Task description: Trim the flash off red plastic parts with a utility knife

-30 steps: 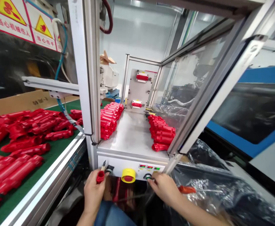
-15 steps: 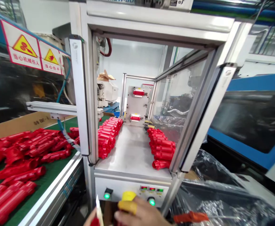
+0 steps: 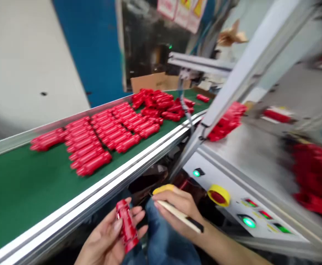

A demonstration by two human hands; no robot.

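while the left hand cradles a red moulded plastic tube in its curled fingers, the right hand, just beside it, pinches a pale craft knife, a yellow finger cot on one finger. farther left, rows of red tubes lie on a green conveyor belt; a yellow-ringed emergency stop button sits to the right.

The conveyor rail stands between the hands and red tubes.
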